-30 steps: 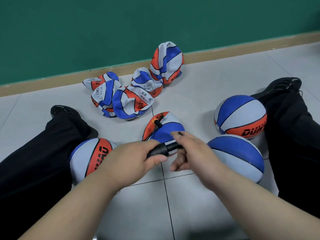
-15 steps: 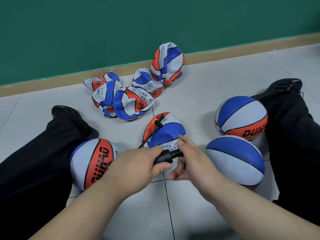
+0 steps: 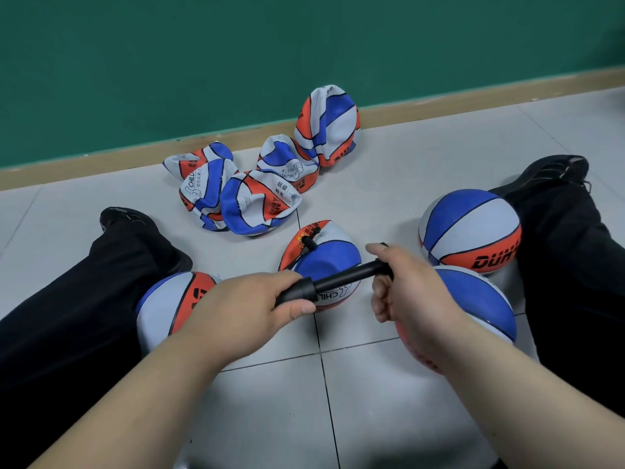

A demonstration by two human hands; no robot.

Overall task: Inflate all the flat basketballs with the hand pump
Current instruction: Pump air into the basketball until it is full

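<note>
— Start at the left. What's by the left leg [image 3: 84, 282]?

— A round ball [image 3: 176, 299], firm by the look of it, tucked against the trouser. Next to it, the left hand [image 3: 250, 309] is wrapped round the barrel of the hand pump [image 3: 304, 292].

— Is the pump much to hold?

— Light, hard plastic, I'd guess. The rod is thin and drawn well out, so I'd push straight along it. Pushed off-line, it might bend.

— And the ball it's feeding?

— The half-filled ball [image 3: 331, 262] sits on the floor [image 3: 372, 418] between the legs, just beyond the pump, with its near side dented. It looks soft and light and would probably skid if nudged. The hose [image 3: 308, 241] plugs in at its top, and I'd call that joint the delicate bit.

— Behind it?

— A heap of flat balls [image 3: 257, 201] near the wall, with one propped upright. They look limp and are probably easiest taken by a fold.

— The right hand?

— The right hand [image 3: 409, 289] is clenched on the pump's handle, with the forefinger lifted.

— Anything crowding it?

— The near ball [image 3: 480, 299] lies under that wrist, though I can't tell if they touch. The far ball [image 3: 470, 228] rests against the right leg [image 3: 568, 258]. I'd say there's little elbow room on that side.
</note>
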